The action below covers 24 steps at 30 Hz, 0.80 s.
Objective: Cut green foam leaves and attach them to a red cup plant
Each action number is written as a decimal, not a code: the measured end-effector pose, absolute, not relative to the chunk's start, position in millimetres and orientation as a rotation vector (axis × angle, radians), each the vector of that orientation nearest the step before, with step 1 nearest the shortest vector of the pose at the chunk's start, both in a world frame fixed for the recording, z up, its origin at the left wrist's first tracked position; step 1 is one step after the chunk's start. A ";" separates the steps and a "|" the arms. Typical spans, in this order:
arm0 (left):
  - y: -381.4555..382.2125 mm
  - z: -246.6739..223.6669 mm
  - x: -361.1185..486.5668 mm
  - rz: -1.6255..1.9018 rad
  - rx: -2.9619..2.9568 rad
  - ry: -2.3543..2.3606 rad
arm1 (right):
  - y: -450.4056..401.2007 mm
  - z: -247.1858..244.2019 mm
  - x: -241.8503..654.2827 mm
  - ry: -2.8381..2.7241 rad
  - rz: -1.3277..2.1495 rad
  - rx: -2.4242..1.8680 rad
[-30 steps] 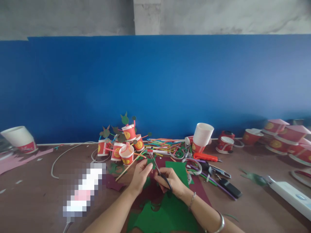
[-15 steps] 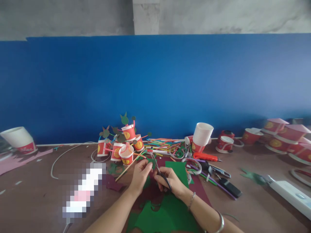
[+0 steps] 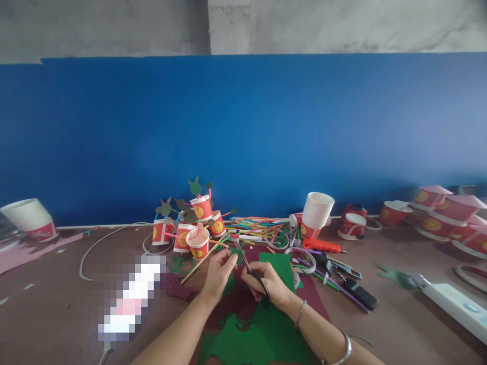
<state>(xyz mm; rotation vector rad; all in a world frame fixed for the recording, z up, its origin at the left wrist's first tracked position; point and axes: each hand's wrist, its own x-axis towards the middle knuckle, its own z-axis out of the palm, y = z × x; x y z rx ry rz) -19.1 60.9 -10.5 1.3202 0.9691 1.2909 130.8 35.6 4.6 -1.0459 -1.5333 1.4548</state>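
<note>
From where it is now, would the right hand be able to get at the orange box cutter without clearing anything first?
Probably yes. The orange box cutter lies in the open up and right of the right hand, nothing on top of it. But that hand's grip is full with the scissors, so they would have to go down first.

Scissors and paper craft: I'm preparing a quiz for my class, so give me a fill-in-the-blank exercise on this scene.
1. The right hand holds black-handled ____.
2. The left hand pinches a small scrap of ____ paper.
3. The stack of white paper cups lies to the ____ of the hands.
4. The wall behind the table is painted ____.

Missing words: scissors; green; right; blue
</note>
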 end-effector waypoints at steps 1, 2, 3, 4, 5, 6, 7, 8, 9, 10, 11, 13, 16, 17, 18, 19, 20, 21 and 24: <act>60.8 -10.7 -19.1 1.295 1.317 0.966 | 35.7 4.6 130.7 -1.535 1.454 -1.045; 60.8 -11.0 -19.0 1.301 1.312 0.965 | 35.7 4.8 130.6 -1.537 1.453 -1.043; 60.8 -11.4 -18.8 1.307 1.303 0.968 | 35.8 4.9 130.6 -1.538 1.451 -1.042; 60.9 -11.9 -18.6 1.315 1.290 0.974 | 36.0 4.9 130.6 -1.538 1.448 -1.044; 61.1 -12.3 -18.5 1.324 1.275 0.982 | 36.1 4.7 130.7 -1.539 1.446 -1.046; 61.3 -12.8 -18.3 1.333 1.261 0.990 | 36.4 4.3 130.9 -1.539 1.445 -1.046; 61.6 -13.1 -18.2 1.340 1.249 0.997 | 36.6 3.7 131.1 -1.540 1.448 -1.043; 61.9 -13.2 -18.2 1.346 1.242 1.002 | 37.0 2.8 131.3 -1.539 1.454 -1.041; 62.1 -13.1 -18.2 1.350 1.243 1.003 | 37.3 1.8 131.5 -1.535 1.466 -1.039; 62.1 -12.7 -18.1 1.351 1.252 0.999 | 37.5 0.6 131.8 -1.528 1.482 -1.038; 62.0 -12.2 -18.0 1.350 1.264 0.994 | 37.7 -0.4 132.0 -1.520 1.498 -1.036; 61.3 -10.7 -17.5 1.348 1.291 0.985 | 37.9 -2.1 132.2 -1.505 1.522 -1.035; 59.5 -8.5 -16.3 1.348 1.315 0.985 | 37.7 -2.9 132.0 -1.495 1.518 -1.030; 59.0 -8.0 -15.9 1.350 1.318 0.987 | 37.5 -2.7 131.9 -1.494 1.515 -1.030; 58.6 -7.8 -15.6 1.351 1.320 0.989 | 37.3 -2.4 131.7 -1.493 1.514 -1.030; 58.4 -7.8 -15.4 1.352 1.321 0.990 | 37.1 -2.0 131.6 -1.491 1.514 -1.028; 58.3 -7.9 -15.3 1.353 1.321 0.990 | 36.9 -1.6 131.5 -1.489 1.514 -1.027; 58.3 -8.1 -15.3 1.352 1.320 0.989 | 36.7 -1.1 131.4 -1.487 1.515 -1.026; 58.6 -8.9 -15.6 1.346 1.313 0.984 | 36.2 0.1 131.3 -1.488 1.513 -1.026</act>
